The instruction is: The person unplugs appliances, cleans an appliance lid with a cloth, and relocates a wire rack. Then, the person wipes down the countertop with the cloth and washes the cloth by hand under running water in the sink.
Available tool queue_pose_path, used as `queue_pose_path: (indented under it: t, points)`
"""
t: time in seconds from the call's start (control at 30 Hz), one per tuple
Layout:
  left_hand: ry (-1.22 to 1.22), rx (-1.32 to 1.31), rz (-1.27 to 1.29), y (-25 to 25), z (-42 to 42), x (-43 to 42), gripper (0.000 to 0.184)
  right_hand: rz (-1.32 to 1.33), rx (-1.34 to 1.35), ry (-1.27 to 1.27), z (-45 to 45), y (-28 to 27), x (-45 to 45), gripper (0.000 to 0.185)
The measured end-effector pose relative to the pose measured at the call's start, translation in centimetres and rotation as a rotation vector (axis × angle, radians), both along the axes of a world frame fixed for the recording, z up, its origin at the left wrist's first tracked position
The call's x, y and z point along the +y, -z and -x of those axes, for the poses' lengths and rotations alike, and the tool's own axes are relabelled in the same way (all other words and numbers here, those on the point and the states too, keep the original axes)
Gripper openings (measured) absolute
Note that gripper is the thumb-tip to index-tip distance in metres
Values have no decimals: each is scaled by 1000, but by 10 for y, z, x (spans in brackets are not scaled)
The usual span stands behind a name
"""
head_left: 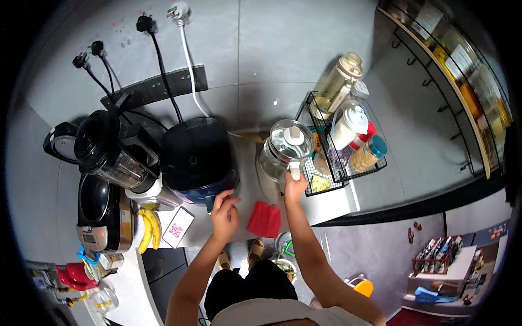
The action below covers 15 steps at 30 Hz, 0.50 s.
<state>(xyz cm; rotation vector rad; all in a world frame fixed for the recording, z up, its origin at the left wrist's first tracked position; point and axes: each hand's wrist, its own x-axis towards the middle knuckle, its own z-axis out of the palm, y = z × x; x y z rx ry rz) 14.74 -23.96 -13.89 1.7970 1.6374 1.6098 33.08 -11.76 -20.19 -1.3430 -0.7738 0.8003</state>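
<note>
My right hand [295, 187] is closed around the white handle of a glass kettle [274, 157] with a clear lid and white knob. The kettle is at its pale base [268, 187] on the counter; whether it is lifted slightly, I cannot tell. My left hand [224, 214] hovers by the front of a dark air fryer [197, 155], fingers apart and partly bent, holding nothing. Between my two hands a folded red cloth [264, 219] lies at the counter's front edge.
A black wire rack [326, 183] with bottles and jars stands right of the kettle. To the left are a blender [117, 157], a rice cooker [103, 217], bananas [149, 231] and a phone [175, 227]. A wall shelf [462, 87] hangs at upper right.
</note>
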Motion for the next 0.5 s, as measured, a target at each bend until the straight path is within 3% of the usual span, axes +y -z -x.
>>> queue_pose_path:
  t: [0.17,0.5]
  points:
    - [-33,12,19,-2,-1,-5,22,-7,22,-48,-10,2,-1,5]
    - [-81,-54,-29,-12,-3,-23,23,-53,-141,-231,-24,-43,-64,4]
